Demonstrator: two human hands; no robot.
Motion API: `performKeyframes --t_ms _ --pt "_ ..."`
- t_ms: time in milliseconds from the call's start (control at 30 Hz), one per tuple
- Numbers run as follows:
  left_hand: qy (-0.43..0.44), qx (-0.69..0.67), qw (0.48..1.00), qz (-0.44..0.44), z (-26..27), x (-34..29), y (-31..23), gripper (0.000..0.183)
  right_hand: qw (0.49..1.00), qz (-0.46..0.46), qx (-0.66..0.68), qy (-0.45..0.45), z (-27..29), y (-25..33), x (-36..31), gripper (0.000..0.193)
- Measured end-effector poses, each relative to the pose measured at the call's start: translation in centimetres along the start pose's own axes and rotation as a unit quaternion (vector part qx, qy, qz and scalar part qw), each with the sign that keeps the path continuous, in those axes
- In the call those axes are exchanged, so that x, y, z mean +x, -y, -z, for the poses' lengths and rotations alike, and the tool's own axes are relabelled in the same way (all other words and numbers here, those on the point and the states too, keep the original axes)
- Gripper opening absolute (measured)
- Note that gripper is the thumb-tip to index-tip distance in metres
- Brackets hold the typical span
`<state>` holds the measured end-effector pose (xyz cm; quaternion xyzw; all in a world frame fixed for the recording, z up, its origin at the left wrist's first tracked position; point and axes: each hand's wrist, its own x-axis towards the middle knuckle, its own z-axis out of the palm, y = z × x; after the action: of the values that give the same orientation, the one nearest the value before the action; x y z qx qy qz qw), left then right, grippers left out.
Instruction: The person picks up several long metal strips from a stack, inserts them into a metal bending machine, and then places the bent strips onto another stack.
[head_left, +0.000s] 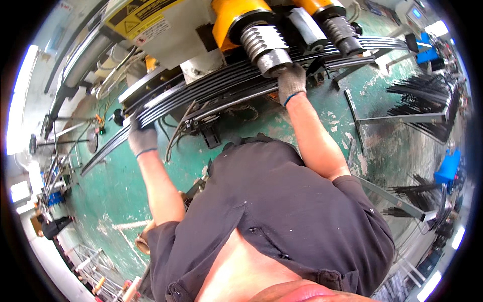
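Observation:
A bundle of long, dark, slightly bowed metal bars [188, 90] crosses the machine from lower left to upper right. My left hand [142, 138], in a grey knit glove, is closed on the bars near their left end. My right hand [292, 83], gloved the same way, is at the bars' near side, right by the lower end of a ribbed metal spindle [262, 45]. Its fingertips are hidden there, so I cannot see its grip. Another ribbed spindle [342, 32] stands farther right over the bars. Both spindles hang below yellow housings [229, 22].
The machine's pale body [166, 38] rises ahead, with cables [176, 133] hanging beneath. Stacks of dark bars [420, 103] lie on a metal frame [402, 119] at right. A blue object [448, 168] is beyond. Another person [53, 226] is far left. The green floor [110, 201] is worn.

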<state>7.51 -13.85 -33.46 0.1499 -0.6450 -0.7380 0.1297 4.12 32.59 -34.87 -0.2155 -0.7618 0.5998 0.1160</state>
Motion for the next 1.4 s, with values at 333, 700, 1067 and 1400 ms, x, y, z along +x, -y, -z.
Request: performKeyframes --t_ms 333,700,1067,1400 --pt "-0.043 -0.445 0.878 0.17 -5.7 -2.7 -0.8 0.039 0.952 -0.158 0.262 -0.004 2.1 3.5 -4.0 0.034" --pt "-0.177 -0.384 0.902 0.087 -2.0 -0.6 -0.1 0.036 0.932 -0.199 0.302 -0.03 7.0 -2.2 -5.8 0.045" --pt "-0.082 -0.393 0.893 0.202 -8.7 -4.1 1.2 0.037 0.931 -0.252 0.26 0.043 3.8 1.4 -6.2 0.038" --pt "-0.192 -0.452 0.868 0.075 8.6 -1.0 -3.0 0.044 0.931 -0.31 0.176 0.079 7.9 -11.5 -4.7 0.022"
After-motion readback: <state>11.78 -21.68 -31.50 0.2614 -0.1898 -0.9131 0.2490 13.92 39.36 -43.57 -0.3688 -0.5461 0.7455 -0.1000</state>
